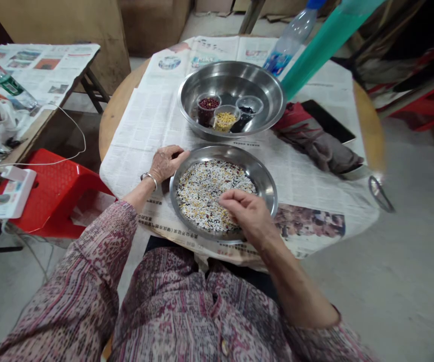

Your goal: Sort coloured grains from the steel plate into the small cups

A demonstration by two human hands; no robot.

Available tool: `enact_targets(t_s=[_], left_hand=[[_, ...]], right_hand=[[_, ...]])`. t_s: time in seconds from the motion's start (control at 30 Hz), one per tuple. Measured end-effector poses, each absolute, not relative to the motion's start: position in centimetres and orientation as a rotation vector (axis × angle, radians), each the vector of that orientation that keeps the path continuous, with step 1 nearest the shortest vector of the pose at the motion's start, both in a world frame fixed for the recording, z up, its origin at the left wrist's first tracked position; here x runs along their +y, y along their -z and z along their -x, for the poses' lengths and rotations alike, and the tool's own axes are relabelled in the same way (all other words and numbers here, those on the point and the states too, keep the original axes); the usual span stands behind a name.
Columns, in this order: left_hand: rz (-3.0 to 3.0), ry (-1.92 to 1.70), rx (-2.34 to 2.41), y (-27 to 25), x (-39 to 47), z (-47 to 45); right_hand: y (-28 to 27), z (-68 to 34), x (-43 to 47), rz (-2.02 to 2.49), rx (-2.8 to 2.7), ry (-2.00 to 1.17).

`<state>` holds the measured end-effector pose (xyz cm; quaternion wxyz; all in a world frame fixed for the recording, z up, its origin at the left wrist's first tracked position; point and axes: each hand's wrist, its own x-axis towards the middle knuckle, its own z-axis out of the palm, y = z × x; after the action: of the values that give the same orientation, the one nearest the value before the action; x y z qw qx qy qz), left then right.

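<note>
A shallow steel dish (266, 186) holds a mix of white, yellow, black and dark red grains and beans (205, 191). At its left rim is my left hand (168, 162), fingers bent and closed against the edge. My right hand (250, 213) hovers over the right part of the mix, thumb and fingers pinched together; what lies between them is too small to make out. Behind the dish stands a larger steel basin (271, 93). Inside it are clear cups: one of red beans (209, 103), one of yellow beans (225, 121) and one of black beans (246, 109).
Newspaper (141, 120) covers the round table. A plastic bottle (290, 42), a green tube-like object (322, 45), a crumpled cloth (315, 138) and a dark flat device (328, 121) lie or stand beyond. Left are a red stool (58, 186) and a power strip (18, 193).
</note>
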<state>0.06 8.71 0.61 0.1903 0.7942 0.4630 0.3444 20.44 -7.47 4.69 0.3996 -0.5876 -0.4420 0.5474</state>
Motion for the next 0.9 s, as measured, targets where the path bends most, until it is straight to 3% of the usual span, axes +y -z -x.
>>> enact_targets(t_s=[0.13,0.37,0.7,0.9], left_hand=[[-2.232,-0.961,1.307,-0.7,8.7,-0.1],[-2.231,-0.964,1.303,-0.8,8.7,-0.2],[-2.229,-0.969,1.296,-0.8,8.7,-0.1],[-2.214,-0.98,1.293,-0.7,8.7,-0.1]], right_hand=[[-5.7,-21.4,-6.7,1.2,-0.559,-1.702],[-5.6,-22.1,-6.5,1.221,-0.587,-1.685],[-5.4,-23.0,-8.4,1.872,-1.89,-0.842],[-5.2,-23.5,-9.4,1.976,-2.095,-0.496]])
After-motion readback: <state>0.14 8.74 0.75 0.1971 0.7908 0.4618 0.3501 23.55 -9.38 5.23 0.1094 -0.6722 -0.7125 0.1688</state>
